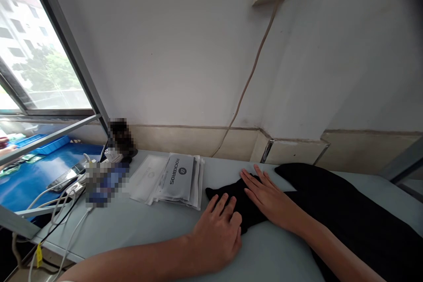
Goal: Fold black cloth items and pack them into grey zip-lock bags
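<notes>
A black stretchy-looking cloth piece (333, 207) spreads over the table, with a narrower end toward the middle and wider parts at the right. On the left edge of that narrow end rests my left hand (220, 233), fingers apart and slightly bent, fingertips on the fabric. My right hand (269, 198) lies flat across the same end, its fingers stretched out toward the wall. Cloth under both palms is hidden. Just left of the cloth is a stack of flat clear-and-white packets (176, 178) with a grey panel printed ROCKBROS.
A grey tabletop (132, 233) meets the wall at the back. Blurred items (107, 183) and white cables (71, 233) crowd the left end. Beyond a metal frame are a blue surface (71, 158), blue trays (54, 144) and another person's hand (6, 147). A cord (254, 61) hangs from a socket.
</notes>
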Demonstrator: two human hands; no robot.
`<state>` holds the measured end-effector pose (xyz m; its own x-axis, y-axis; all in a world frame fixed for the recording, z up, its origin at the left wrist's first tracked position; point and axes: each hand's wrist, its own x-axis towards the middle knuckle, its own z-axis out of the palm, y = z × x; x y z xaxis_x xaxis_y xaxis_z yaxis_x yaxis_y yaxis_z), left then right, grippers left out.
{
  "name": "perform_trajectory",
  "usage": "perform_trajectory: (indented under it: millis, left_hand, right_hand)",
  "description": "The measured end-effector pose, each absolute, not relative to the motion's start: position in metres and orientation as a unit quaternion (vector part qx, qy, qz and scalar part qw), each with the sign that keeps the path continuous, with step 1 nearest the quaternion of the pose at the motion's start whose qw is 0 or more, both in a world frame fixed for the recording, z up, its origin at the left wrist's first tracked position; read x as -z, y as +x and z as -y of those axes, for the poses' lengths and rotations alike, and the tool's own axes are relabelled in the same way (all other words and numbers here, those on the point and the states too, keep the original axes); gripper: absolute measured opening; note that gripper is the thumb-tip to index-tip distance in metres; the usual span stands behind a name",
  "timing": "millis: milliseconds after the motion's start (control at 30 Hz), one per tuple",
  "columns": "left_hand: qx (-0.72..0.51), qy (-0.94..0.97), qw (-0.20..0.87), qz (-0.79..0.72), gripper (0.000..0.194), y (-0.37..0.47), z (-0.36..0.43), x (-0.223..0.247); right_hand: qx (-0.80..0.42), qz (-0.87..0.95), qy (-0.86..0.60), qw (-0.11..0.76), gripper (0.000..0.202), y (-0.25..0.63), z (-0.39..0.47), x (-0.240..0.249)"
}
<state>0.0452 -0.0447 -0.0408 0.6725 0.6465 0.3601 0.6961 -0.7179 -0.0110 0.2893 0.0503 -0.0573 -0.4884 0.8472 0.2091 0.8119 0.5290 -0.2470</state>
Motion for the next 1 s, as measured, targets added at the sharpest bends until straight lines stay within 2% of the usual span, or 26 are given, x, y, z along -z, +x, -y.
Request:
perform_trajectory:
  millis: [100,233,333,600,733,867,1000]
  left_hand:
    - [0.18,-0.907,0.083,0.372,0.023,0.046,0.045,0.041]
    - [0.191,-0.905,0.096,0.367,0.019,0.048,0.045,0.04]
    - [0.168,-0.909,0.111,0.366,0.013,0.05,0.044,0.038]
    - [0.166,-0.907,0.171,0.346,0.016,0.051,0.046,0.04]
    - [0.197,-0.903,0.192,0.33,0.028,0.05,0.042,0.046]
    - [0.206,-0.894,0.219,0.331,0.016,0.05,0.04,0.048]
    - [0.176,-0.898,0.234,0.329,0.018,0.048,0.044,0.037]
  right_hand:
    - [-0.084,0.88,-0.426,0.193,0.057,0.286,-0.047,0.05]
    - [-0.211,0.884,-0.389,0.152,0.052,0.281,-0.039,0.035]
    - [-0.236,0.872,-0.407,0.133,0.058,0.28,-0.035,0.03]
    - [-0.207,0.856,-0.458,0.124,0.068,0.28,-0.039,0.033]
    - [-0.199,0.856,-0.465,0.111,0.071,0.282,-0.041,0.035]
    - [-0.188,0.858,-0.464,0.116,0.07,0.285,-0.044,0.039]
    - [-0.14,0.86,-0.471,0.139,0.067,0.285,-0.044,0.039]
